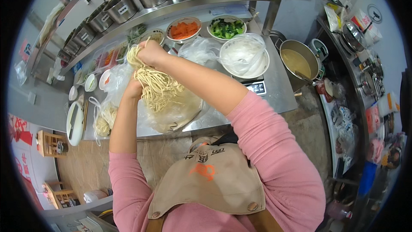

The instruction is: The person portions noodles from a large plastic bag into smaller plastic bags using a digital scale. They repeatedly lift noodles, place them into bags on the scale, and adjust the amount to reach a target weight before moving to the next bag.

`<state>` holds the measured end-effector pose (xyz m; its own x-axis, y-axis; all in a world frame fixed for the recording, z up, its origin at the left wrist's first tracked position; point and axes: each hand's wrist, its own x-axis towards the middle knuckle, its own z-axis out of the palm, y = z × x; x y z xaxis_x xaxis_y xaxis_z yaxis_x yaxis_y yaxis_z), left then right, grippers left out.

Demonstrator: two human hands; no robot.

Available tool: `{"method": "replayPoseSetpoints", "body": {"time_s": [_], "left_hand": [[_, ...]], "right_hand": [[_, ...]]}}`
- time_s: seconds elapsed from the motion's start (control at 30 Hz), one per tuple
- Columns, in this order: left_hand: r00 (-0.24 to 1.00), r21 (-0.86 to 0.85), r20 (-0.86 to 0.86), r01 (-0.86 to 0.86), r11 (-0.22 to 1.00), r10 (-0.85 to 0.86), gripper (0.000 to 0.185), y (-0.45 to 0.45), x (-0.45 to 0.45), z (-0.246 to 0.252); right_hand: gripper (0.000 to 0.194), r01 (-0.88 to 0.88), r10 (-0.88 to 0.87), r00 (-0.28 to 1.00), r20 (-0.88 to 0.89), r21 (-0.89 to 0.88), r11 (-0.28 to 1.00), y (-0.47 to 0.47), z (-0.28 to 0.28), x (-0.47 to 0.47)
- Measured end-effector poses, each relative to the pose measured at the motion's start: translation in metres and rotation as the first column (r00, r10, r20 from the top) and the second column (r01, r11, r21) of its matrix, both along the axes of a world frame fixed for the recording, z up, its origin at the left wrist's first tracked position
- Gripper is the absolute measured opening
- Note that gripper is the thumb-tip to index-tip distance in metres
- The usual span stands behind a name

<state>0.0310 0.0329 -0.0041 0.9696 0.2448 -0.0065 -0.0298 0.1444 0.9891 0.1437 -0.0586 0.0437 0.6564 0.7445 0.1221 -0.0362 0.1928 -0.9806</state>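
Note:
A bundle of pale noodles point(157, 87) hangs between my two hands, its loose ends spread low. My right hand point(153, 53) grips its upper part, where a loop of strands sticks out. Just below, my left hand point(133, 87) is closed around the bundle's left side; its fingers are partly hidden by the noodles. Under the noodles is a large bowl lined with a clear plastic bag point(175, 116). More noodles in a plastic bag point(103, 124) lie left of my left forearm. A white bowl with a plastic bag point(245, 56) rests on a digital scale point(257, 86).
Bowls of shredded carrot point(184, 30) and chopped greens point(227, 27) stand at the back under a steel shelf point(193, 2) holding several metal pots. A knife point(73, 119) lies on a white board point(75, 137) at left, beside chopsticks point(85, 115). A large soup pot point(297, 60) stands right of the counter.

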Motion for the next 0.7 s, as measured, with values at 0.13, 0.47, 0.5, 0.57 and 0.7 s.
{"method": "replayPoseSetpoints", "body": {"time_s": [0.13,0.47,0.5,0.57,0.7], "left_hand": [[0.997,0.082,0.061,-0.049,0.995,0.044,0.054,-0.012,-0.005,0.014],[0.977,-0.278,0.181,-0.061,0.959,0.115,0.050,-0.047,0.076,0.129],[0.981,-0.341,0.141,-0.077,0.937,0.132,0.050,-0.053,0.085,0.138],[0.979,-0.391,0.145,-0.076,0.917,0.143,0.050,-0.064,0.102,0.147],[0.973,-0.382,0.211,-0.010,0.924,0.098,0.051,-0.087,0.144,0.159]], "right_hand": [[0.026,-0.252,0.352,0.770,0.532,-0.253,0.934,-0.075,0.018,0.028],[0.045,0.625,-0.270,0.708,0.653,-0.400,0.671,-0.307,-0.074,0.210],[0.051,0.645,-0.262,0.685,0.680,-0.400,0.651,-0.304,-0.082,0.214],[0.061,0.696,-0.251,0.639,0.727,-0.408,0.591,-0.307,-0.097,0.221],[0.093,0.711,-0.230,0.671,0.705,-0.525,0.468,-0.294,-0.117,0.234]]}}
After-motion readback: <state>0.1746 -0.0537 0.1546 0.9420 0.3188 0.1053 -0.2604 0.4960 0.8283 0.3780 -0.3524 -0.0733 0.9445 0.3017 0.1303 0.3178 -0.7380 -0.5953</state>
